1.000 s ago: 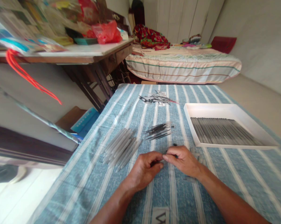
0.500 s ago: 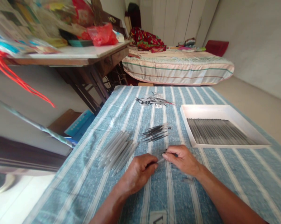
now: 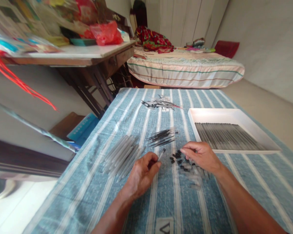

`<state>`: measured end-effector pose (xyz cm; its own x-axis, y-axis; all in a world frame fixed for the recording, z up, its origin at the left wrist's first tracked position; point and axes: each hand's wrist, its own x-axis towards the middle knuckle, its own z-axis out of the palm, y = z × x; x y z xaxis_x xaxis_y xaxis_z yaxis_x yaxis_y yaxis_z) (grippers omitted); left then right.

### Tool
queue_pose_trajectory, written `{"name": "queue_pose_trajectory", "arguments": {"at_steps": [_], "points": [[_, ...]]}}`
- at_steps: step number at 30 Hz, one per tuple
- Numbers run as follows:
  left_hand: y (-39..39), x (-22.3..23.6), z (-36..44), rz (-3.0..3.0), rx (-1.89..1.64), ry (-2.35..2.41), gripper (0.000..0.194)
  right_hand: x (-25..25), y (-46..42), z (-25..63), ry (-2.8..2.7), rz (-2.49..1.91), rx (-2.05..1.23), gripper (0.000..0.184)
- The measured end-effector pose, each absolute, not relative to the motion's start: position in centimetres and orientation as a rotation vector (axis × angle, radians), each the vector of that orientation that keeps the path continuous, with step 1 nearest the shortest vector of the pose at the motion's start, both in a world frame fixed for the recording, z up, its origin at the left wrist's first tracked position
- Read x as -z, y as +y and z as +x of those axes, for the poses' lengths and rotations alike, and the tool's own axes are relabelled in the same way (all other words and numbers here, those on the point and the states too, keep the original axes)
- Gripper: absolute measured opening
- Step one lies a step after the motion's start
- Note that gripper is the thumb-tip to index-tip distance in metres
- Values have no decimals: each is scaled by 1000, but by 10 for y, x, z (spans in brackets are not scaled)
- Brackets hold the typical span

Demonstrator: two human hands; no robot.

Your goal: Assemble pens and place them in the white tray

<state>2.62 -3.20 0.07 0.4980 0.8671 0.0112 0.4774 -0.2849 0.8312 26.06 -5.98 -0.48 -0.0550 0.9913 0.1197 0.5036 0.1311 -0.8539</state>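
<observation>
Left hand [image 3: 145,174] pinches thin tube [image 3: 161,155], dark end up. Right hand [image 3: 205,157] at small black pieces [image 3: 178,154], fingertips narrow; can't tell if gripping. Seems mid-handling: one piece among many calls for fine pinch. Hands nearly met half-second ago; now parted. Beyond: pale tubes [image 3: 123,156], dark rods [image 3: 162,137], white tray [image 3: 234,112], mixed pile [image 3: 161,103].

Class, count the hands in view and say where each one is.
2: the left hand beside the pale tubes, the right hand at the small black pieces.
</observation>
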Motion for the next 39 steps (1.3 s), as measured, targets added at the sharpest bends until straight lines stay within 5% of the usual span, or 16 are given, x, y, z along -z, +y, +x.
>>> {"name": "queue_pose_trajectory", "arguments": {"at_steps": [39], "points": [[-31, -6, 32, 1221, -876, 1150, 22, -19, -77, 263, -2316, -1815, -1006, 4]]}}
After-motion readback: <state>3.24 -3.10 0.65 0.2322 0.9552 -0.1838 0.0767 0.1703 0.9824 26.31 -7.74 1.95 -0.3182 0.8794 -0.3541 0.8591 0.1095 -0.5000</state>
